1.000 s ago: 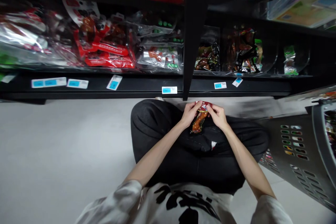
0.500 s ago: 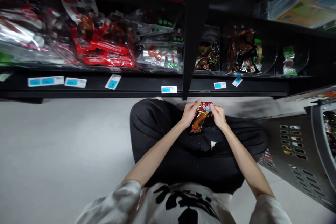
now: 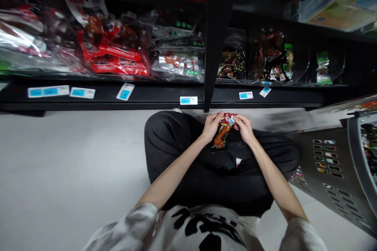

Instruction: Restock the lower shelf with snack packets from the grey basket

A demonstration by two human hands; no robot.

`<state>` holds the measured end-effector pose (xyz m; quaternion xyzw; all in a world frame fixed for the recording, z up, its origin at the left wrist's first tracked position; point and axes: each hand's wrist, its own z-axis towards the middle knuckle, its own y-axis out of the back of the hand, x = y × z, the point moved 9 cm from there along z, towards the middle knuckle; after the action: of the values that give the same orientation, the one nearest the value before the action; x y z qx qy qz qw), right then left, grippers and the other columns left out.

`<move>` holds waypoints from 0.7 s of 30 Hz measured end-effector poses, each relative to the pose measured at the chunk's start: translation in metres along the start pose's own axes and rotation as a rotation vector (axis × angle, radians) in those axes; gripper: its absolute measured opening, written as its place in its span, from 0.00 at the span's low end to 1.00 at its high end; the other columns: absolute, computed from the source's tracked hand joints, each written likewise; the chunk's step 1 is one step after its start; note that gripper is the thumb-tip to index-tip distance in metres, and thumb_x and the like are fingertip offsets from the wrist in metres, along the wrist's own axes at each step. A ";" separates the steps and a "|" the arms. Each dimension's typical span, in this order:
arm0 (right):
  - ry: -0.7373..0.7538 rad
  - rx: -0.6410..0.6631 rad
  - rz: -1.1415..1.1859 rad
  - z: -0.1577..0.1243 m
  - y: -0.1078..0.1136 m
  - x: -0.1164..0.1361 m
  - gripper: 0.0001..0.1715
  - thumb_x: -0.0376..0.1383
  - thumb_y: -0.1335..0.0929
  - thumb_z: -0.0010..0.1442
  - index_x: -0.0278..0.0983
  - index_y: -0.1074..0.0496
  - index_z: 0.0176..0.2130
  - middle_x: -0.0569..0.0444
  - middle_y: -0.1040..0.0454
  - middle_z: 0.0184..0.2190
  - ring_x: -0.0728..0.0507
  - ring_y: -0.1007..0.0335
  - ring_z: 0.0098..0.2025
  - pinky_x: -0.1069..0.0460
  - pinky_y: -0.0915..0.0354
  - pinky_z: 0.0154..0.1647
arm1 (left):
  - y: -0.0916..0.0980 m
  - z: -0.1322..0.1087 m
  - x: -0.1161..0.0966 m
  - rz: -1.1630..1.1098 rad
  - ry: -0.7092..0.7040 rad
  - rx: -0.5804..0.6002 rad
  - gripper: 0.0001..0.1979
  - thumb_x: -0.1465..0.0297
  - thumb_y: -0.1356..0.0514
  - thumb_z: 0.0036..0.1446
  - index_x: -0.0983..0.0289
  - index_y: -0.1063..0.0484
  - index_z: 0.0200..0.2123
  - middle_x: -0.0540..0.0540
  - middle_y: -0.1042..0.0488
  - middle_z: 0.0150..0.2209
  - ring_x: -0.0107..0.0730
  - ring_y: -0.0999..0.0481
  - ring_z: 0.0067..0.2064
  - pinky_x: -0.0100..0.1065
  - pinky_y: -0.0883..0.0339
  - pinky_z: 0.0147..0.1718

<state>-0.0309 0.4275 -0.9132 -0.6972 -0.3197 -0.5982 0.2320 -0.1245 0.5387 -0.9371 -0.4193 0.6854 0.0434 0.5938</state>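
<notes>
Both of my hands hold a small snack packet above my knees, just in front of the bottom shelf. The packet has a red top and a clear body with an orange-brown piece of food inside; it hangs down between the hands. My left hand is closed on its upper left edge. My right hand pinches its upper right edge, thumb on top. I am crouched in black trousers on a pale floor.
A black shelf with blue price tags holds red and silver packets at left. Clear bins with small wrapped snacks stand right of a black upright post. A grey perforated basket with goods stands at my right. Pale floor lies to my left.
My hands have shifted slightly on the packet's top edge, turning it a little. The view has drifted a bit to the right; nothing else moved.
</notes>
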 end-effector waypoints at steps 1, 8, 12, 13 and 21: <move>-0.017 0.001 0.032 0.000 -0.001 -0.002 0.27 0.58 0.31 0.58 0.38 0.32 0.26 0.61 0.44 0.18 0.51 0.49 0.20 0.54 0.51 0.22 | 0.000 0.000 0.001 0.004 0.005 -0.005 0.23 0.51 0.35 0.55 0.66 0.26 0.25 0.49 0.28 0.22 0.24 0.33 0.23 0.27 0.43 0.22; -0.083 0.024 0.205 0.000 -0.007 -0.010 0.24 0.55 0.28 0.56 0.37 0.29 0.31 0.62 0.43 0.21 0.53 0.51 0.21 0.55 0.51 0.21 | 0.000 -0.001 0.001 0.012 0.025 -0.003 0.24 0.49 0.36 0.55 0.65 0.29 0.24 0.48 0.31 0.21 0.23 0.36 0.20 0.27 0.44 0.21; -0.082 -0.019 0.278 0.000 -0.004 -0.010 0.24 0.54 0.27 0.56 0.36 0.29 0.32 0.62 0.39 0.22 0.54 0.48 0.20 0.56 0.51 0.20 | -0.005 -0.001 0.007 0.052 0.085 0.067 0.24 0.47 0.38 0.57 0.65 0.24 0.33 0.51 0.25 0.26 0.28 0.29 0.25 0.29 0.37 0.27; -0.085 -0.045 0.308 0.001 -0.002 -0.011 0.24 0.54 0.27 0.55 0.36 0.29 0.32 0.62 0.38 0.23 0.55 0.48 0.20 0.56 0.51 0.19 | -0.009 -0.003 0.008 0.080 0.103 0.123 0.25 0.47 0.40 0.59 0.65 0.23 0.36 0.53 0.22 0.29 0.31 0.26 0.28 0.30 0.34 0.30; -0.089 -0.386 0.519 0.003 0.044 -0.013 0.25 0.52 0.22 0.47 0.38 0.32 0.29 0.65 0.43 0.19 0.54 0.55 0.19 0.58 0.51 0.19 | -0.040 -0.023 0.014 0.545 -0.014 0.558 0.19 0.54 0.38 0.60 0.62 0.23 0.46 0.55 0.20 0.38 0.43 0.23 0.40 0.34 0.33 0.40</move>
<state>0.0020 0.3969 -0.9239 -0.8122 -0.0218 -0.5374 0.2260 -0.1170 0.4928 -0.9243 -0.0439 0.7530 0.0145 0.6564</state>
